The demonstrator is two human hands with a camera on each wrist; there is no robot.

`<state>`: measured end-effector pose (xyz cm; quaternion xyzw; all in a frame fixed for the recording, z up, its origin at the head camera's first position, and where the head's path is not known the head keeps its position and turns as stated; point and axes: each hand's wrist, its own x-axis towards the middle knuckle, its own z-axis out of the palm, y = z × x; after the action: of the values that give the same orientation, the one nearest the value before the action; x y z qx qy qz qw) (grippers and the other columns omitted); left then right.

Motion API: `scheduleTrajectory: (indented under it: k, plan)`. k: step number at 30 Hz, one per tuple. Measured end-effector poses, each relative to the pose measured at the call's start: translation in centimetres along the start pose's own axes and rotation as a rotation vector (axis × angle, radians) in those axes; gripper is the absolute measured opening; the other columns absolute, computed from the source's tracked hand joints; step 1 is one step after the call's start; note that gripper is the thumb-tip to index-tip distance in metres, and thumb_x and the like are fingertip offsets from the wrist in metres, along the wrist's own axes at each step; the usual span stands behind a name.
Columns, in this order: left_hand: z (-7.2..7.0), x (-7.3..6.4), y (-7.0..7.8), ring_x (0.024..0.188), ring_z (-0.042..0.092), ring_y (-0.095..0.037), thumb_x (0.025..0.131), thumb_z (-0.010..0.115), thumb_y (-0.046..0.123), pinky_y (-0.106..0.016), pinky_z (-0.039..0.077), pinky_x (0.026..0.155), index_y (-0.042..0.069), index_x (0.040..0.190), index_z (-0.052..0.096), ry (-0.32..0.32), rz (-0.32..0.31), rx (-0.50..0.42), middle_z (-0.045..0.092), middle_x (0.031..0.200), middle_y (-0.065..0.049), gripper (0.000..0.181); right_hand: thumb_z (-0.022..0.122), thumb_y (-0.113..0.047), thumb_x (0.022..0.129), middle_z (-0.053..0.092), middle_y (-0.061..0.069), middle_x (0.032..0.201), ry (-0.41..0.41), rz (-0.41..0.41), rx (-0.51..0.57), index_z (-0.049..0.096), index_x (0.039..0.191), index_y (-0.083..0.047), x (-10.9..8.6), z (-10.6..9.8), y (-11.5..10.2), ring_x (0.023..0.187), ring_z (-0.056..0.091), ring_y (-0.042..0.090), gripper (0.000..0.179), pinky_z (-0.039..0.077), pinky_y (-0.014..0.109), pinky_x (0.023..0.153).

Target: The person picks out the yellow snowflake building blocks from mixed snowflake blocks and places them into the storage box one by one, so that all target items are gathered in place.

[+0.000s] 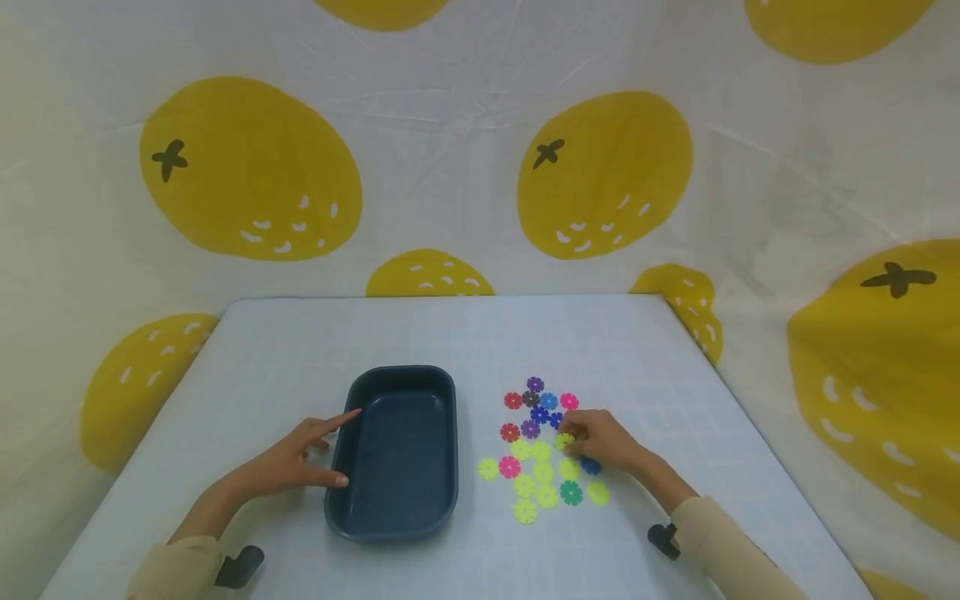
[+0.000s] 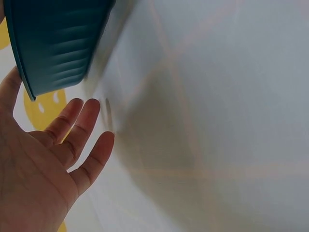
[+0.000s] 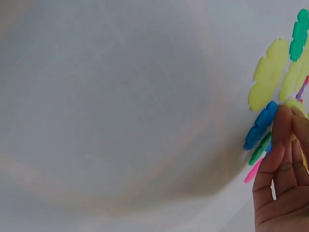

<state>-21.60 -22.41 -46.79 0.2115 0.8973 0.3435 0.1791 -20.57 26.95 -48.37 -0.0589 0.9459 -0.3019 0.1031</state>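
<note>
A dark blue rectangular tray (image 1: 405, 467) stands left of the middle of the table. At its left rim is my left hand (image 1: 296, 454), thumb and index finger spread and laid at the edge. The other fingers of that hand (image 2: 43, 159) hang loosely below the tray wall in the left wrist view. My right hand (image 1: 607, 437) pinches a yellow snowflake disc (image 1: 564, 440) between thumb and fingers, over the right part of a loose group of such discs. A blue disc (image 1: 590, 465) lies just below this hand, partly covered by it.
Several yellow discs (image 1: 542, 472) lie flat right of the tray, with a green disc (image 1: 572, 492) and a pink disc (image 1: 510, 467) among them. Purple, red, black and blue discs (image 1: 540, 414) are grouped farther back. A lemon-patterned cloth (image 1: 450, 167) hangs behind the table (image 1: 300, 342).
</note>
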Motion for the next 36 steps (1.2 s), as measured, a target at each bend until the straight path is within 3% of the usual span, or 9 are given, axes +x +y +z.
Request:
scheduleTrajectory:
  k: [4,9,20,36]
  plan:
    - [0.0,-0.1,-0.1,0.117,0.049,-0.036,0.079,0.083,0.039,-0.051,0.051,0.085,0.027,0.157,0.028,-0.002,-0.007,-0.006,0.036,0.143,-0.025,0.096,0.072,-0.006,0.087,0.069,-0.004,0.086,0.010,0.037,0.044,0.074,0.097,-0.014,-0.2,-0.2,-0.2,0.077,0.062,0.011,0.012,0.060,0.031,0.076]
    - [0.0,-0.2,-0.3,0.116,0.050,-0.036,0.078,0.083,0.039,-0.051,0.051,0.084,0.027,0.157,0.029,0.004,-0.001,0.004,0.037,0.141,-0.024,0.096,0.068,-0.006,0.090,0.069,0.000,0.082,0.019,0.058,0.124,0.075,0.099,-0.009,-0.2,-0.2,-0.2,0.072,0.065,0.013,0.012,0.060,0.030,0.071]
    - [0.1,0.1,-0.6,0.115,0.049,-0.034,0.077,0.084,0.042,-0.049,0.051,0.085,0.028,0.156,0.031,0.015,-0.014,0.014,0.039,0.140,-0.023,0.097,0.071,-0.009,0.088,0.073,0.007,0.087,0.067,0.200,0.382,0.072,0.101,0.000,-0.2,0.2,-1.2,0.075,0.071,0.018,0.015,0.062,0.031,0.072]
    - [0.2,0.3,-0.7,0.118,0.051,-0.037,0.078,0.083,0.041,-0.055,0.052,0.088,0.029,0.156,0.030,0.016,0.000,-0.006,0.037,0.144,-0.024,0.096,0.074,-0.015,0.087,0.072,0.007,0.085,0.087,0.353,0.471,0.072,0.101,-0.002,-0.6,1.6,-3.2,0.072,0.071,0.017,0.020,0.060,0.027,0.070]
